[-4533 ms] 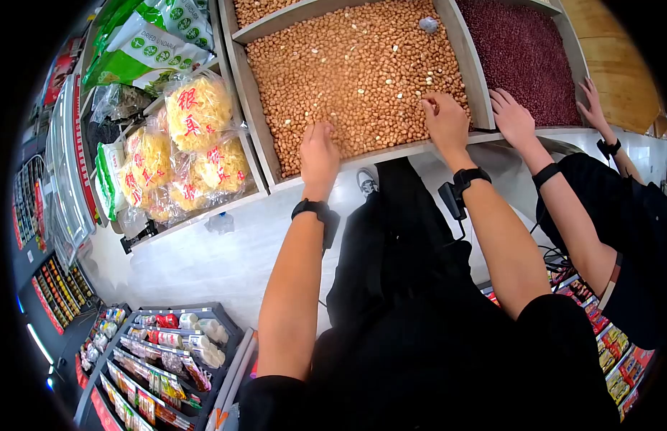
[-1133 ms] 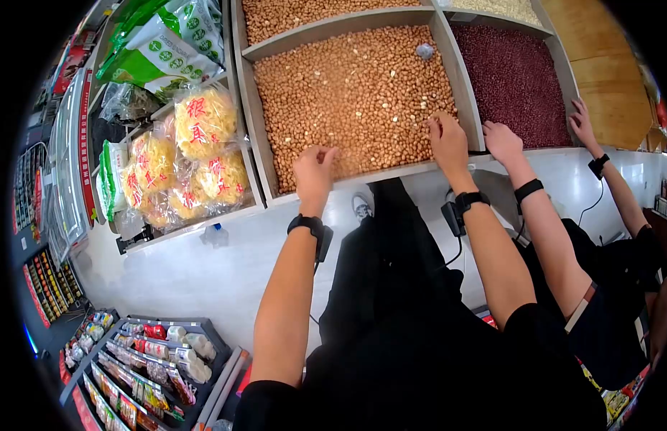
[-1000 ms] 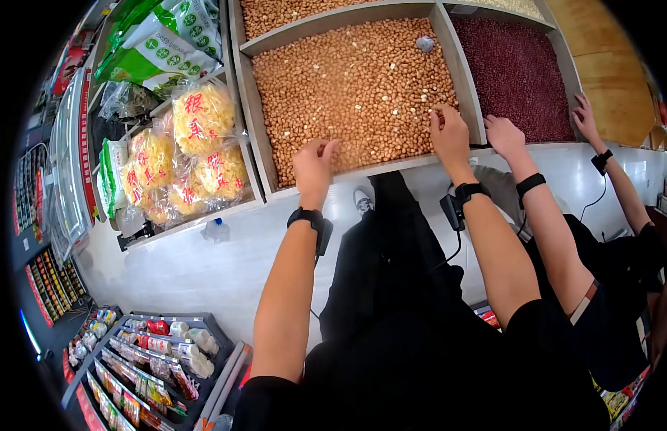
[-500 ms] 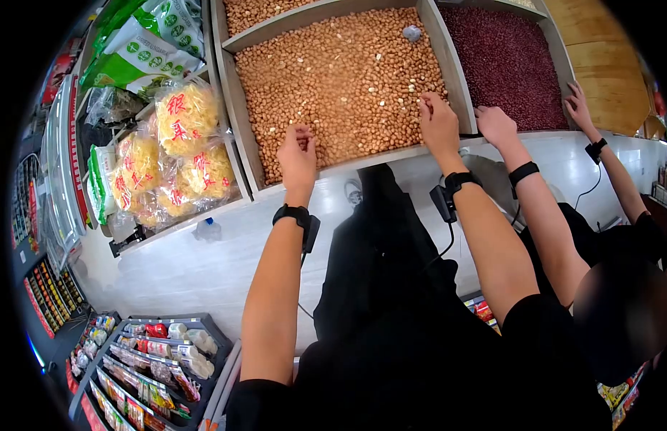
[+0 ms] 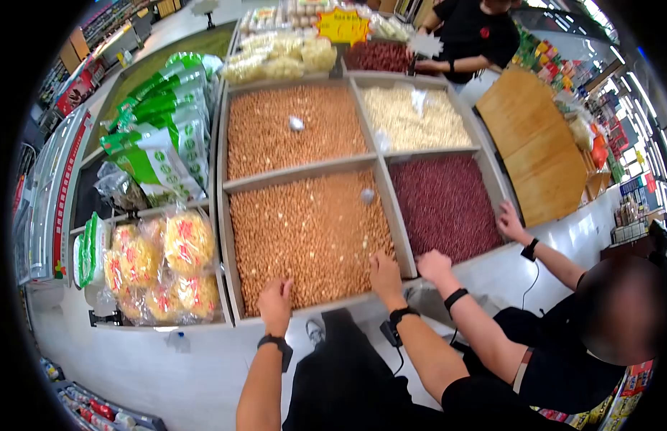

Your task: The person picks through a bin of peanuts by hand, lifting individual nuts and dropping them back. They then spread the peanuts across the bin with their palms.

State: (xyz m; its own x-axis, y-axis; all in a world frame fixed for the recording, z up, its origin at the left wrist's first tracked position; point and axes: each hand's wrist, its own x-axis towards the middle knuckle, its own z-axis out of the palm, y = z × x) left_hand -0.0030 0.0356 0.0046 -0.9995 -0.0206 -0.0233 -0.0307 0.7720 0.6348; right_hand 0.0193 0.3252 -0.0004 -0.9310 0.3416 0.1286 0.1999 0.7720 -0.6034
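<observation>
The person's left hand [image 5: 276, 296] lay knuckles up, fingers curled into the tan shelled peanuts [image 5: 308, 233] at the near edge of the grey wooden bin [image 5: 225, 237]; whether that grip held any nuts could not be told. The right hand [image 5: 386, 271] pressed into the same heap at about 3 o'clock from the left one, against the grey divider [image 5: 392, 215], its grip likewise hidden. As a judgement, the sorting looked far from finished: pale skinless kernels were scattered across the whole heap.

At 3 o'clock a co-worker's two hands [image 5: 435, 266] rested in the dark red beans [image 5: 445, 205]. At 9 o'clock lay clear bags of yellow dried fungus [image 5: 164, 269], with green printed packets [image 5: 164, 140] beyond them. A pale shop floor [image 5: 125, 359] ran below, and another person in black [image 5: 471, 32] stood at 12 o'clock.
</observation>
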